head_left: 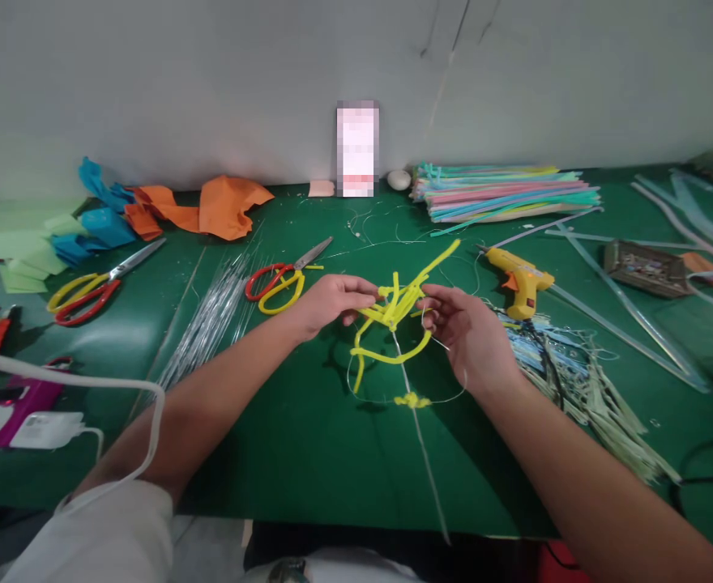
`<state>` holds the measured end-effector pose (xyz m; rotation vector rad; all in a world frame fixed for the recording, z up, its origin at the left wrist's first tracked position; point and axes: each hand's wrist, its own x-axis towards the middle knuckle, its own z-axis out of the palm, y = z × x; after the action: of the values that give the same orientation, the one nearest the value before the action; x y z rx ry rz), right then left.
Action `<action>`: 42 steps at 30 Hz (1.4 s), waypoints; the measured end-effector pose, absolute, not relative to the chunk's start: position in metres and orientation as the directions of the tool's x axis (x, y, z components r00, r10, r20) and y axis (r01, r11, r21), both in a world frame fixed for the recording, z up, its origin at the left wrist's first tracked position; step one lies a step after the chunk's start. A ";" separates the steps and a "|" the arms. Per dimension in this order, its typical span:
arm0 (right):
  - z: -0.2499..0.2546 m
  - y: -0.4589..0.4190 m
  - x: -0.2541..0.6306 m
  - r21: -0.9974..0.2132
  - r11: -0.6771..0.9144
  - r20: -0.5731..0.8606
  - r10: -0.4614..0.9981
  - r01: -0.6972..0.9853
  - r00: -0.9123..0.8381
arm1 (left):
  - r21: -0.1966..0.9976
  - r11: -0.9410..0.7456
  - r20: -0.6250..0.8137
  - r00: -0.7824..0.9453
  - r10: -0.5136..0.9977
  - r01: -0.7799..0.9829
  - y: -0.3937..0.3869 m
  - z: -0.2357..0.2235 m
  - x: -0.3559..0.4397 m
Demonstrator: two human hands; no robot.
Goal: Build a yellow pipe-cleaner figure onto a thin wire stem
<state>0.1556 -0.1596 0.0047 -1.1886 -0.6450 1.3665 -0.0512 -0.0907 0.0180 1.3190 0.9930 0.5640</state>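
Note:
Over a green table (308, 437), my left hand (326, 304) pinches a bundle of yellow pipe cleaners (393, 312) from the left. My right hand (469, 332) grips the same bundle from the right, fingers curled around it and a thin silver wire (420, 437) that runs toward me. The yellow strands loop downward and one sticks up to the right. A small yellow knot (412, 400) sits on the wire below the bundle.
Red-and-yellow scissors (283, 279) lie left of my hands, another pair (98, 287) farther left. A yellow glue gun (520, 283), straws (502, 194), wire strands (211, 316), coloured paper (211, 206) and a white charger (46, 429) surround the work.

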 end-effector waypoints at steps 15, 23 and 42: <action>-0.013 -0.155 0.159 -0.847 -0.124 -0.082 0.991 0.517 0.103 | 0.502 -0.715 0.251 0.709 0.659 0.487 -0.098 0.010 -0.050; -0.002 -0.162 0.156 -0.537 0.036 0.069 0.998 0.843 0.002 | 0.286 -0.680 0.078 0.691 0.718 0.675 -0.114 0.012 -0.035; -0.004 -0.178 0.149 -0.360 0.527 0.191 0.849 0.770 -0.493 | 0.820 -0.175 -0.262 0.630 0.731 0.545 -0.093 0.033 -0.055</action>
<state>0.1495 -0.1776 -0.0038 -1.3394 -2.4275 0.3233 -0.0550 -0.0927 0.0327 1.8503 1.0203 0.2336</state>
